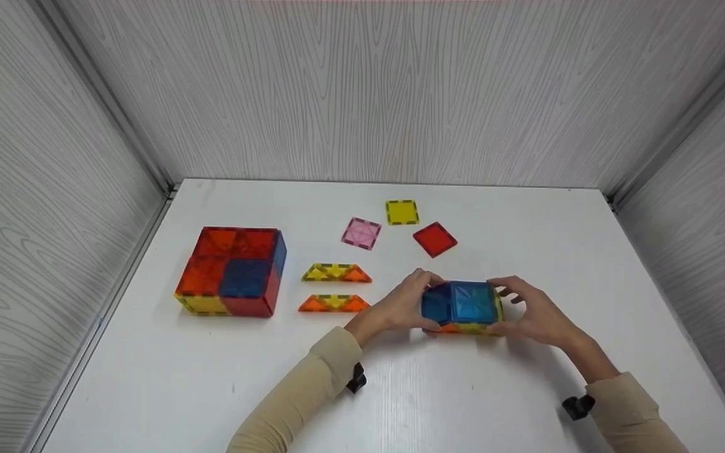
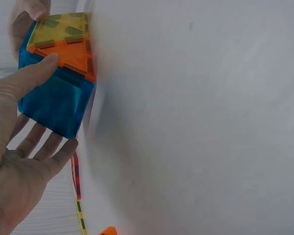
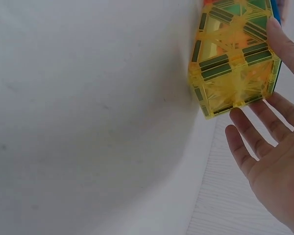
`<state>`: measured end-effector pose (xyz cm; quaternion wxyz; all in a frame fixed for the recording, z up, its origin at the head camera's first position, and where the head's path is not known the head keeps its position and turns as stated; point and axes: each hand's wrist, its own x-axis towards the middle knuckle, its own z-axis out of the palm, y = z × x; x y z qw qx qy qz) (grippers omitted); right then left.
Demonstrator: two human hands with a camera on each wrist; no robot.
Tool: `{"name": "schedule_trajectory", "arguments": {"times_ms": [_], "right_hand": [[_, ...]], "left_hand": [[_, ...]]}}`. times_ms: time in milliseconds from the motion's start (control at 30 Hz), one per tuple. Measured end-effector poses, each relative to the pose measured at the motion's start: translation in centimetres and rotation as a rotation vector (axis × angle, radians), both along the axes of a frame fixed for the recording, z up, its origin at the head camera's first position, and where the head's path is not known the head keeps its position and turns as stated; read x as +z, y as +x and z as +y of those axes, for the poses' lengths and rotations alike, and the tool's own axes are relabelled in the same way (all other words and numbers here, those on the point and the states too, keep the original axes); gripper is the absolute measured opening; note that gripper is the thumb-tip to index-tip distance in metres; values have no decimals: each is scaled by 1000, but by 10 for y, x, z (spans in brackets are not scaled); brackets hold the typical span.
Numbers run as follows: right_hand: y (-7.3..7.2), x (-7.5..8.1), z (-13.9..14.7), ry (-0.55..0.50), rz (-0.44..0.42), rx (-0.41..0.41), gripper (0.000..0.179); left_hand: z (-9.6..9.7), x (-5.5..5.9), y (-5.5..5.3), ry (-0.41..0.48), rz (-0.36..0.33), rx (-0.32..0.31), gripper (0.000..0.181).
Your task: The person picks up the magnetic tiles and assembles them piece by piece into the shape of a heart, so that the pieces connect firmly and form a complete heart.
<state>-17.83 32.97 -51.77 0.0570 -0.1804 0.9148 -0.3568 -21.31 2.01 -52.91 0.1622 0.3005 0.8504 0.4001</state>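
Observation:
A small box of translucent magnetic tiles [image 1: 474, 302] sits on the table's right half, blue on top, with yellow and orange triangles along its near side. My left hand [image 1: 403, 305] grips its left end, thumb on the near side and fingers at the far side. In the left wrist view that end is a blue tile [image 2: 51, 105], and the thumb presses beside an orange triangle [image 2: 71, 54]. At the other end my right hand [image 1: 535, 314] holds the box between thumb and fingers. A yellow end tile [image 3: 240, 83] shows in the right wrist view.
A larger magnetic-tile block [image 1: 230, 270] in red, blue and yellow stands on the left. Two flat yellow-orange strips [image 1: 335, 272] lie between it and the hands. Behind are a pink tile [image 1: 361, 233], a yellow tile [image 1: 402, 212] and a red tile [image 1: 435, 240]. Walls enclose the table.

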Motion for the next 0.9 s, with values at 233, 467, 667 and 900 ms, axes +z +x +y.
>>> {"name": "schedule_trajectory", "arguments": {"times_ms": [233,467,667,900], "right_hand": [[12,-2,-7,16,65,5,88],[17,-4,-9,-94,52,-65,68],[17,-7,-9,-110,-125,-117,66],[26,-5,-18,-128,-242,-114,68]], "left_hand": [[-9,0,13,-24,65,-18,79],[-12,-2,26,-28,162,-27,78],[-16,-3,35,-50,249,-39,77],[-27,-2,48,-124,359,-52,74]]}}
